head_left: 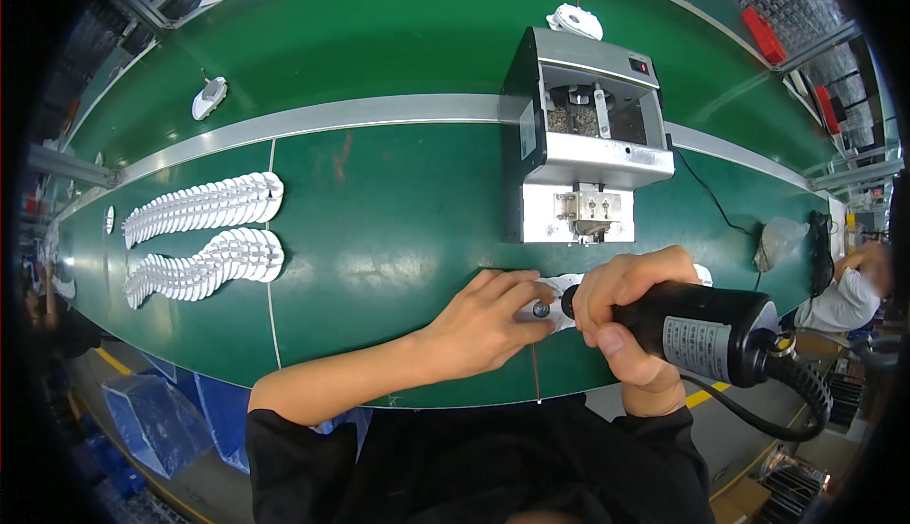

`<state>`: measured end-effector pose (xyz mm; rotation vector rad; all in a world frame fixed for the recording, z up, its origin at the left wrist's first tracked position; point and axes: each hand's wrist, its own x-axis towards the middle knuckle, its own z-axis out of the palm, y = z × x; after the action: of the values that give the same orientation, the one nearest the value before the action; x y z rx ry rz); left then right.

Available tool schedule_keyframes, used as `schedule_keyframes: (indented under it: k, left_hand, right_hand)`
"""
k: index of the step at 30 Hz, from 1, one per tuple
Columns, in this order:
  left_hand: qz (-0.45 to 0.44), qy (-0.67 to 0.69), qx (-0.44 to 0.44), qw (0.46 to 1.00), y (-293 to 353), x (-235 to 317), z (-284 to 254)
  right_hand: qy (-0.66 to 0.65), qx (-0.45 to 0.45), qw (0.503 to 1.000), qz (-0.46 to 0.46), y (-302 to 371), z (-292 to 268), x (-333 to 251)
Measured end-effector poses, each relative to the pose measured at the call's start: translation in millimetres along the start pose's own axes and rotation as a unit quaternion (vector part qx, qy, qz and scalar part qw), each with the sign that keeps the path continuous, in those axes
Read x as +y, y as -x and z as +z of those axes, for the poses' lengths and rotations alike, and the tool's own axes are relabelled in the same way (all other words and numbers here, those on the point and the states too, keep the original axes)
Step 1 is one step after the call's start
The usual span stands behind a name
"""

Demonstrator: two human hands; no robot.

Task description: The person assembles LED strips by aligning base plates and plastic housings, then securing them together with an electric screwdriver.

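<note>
My right hand (630,311) is wrapped round a black electric screwdriver (697,320), its cable curving down at the right. The tool lies nearly level, its tip end pointing left over a small white plastic part (566,319). On the part's left side the curved fingers of my left hand (490,323) hold it against the table. A round grey piece (541,309) shows on the part by my fingertips. From there a thin red wire (536,368) runs toward the table's front edge. The screwdriver and my right hand hide much of the part.
A metal screw feeder (592,150) stands beyond my hands. Two rows of stacked white parts (204,207) lie at left. Single white parts rest on the far belt (398,41). A clear plastic bag (780,243) is at right. Blue bins (156,420) stand below left; another person (844,301) sits at right.
</note>
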<state>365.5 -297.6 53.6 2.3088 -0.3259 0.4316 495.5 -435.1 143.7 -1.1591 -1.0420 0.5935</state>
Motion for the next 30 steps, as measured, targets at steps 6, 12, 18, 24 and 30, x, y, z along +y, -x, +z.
schedule_keyframes:
  k: [6, 12, 18, 24, 30]
  left_hand:
    - [0.007, -0.008, -0.019, 1.000, 1, -1, -2]
    - [0.007, -0.010, -0.017, 1.000, 1, -1, -1]
    - [0.015, -0.007, -0.015, 1.000, -1, 0, 0]
    - [0.011, -0.010, -0.004, 1.000, 2, -2, 2]
    - [0.018, 0.000, 0.004, 1.000, 2, -1, 1]
  right_hand:
    - [-0.105, 0.078, 0.991, -0.040, -7, 0, 1]
    - [-0.056, 0.139, 0.977, -0.150, -55, -17, -18]
    - [0.005, 0.173, 0.981, -0.093, -63, -12, -11]
    - [-0.074, 0.160, 0.981, -0.083, -48, -6, -9]
    - [-0.073, 0.123, 0.987, -0.070, -1, 11, -13]
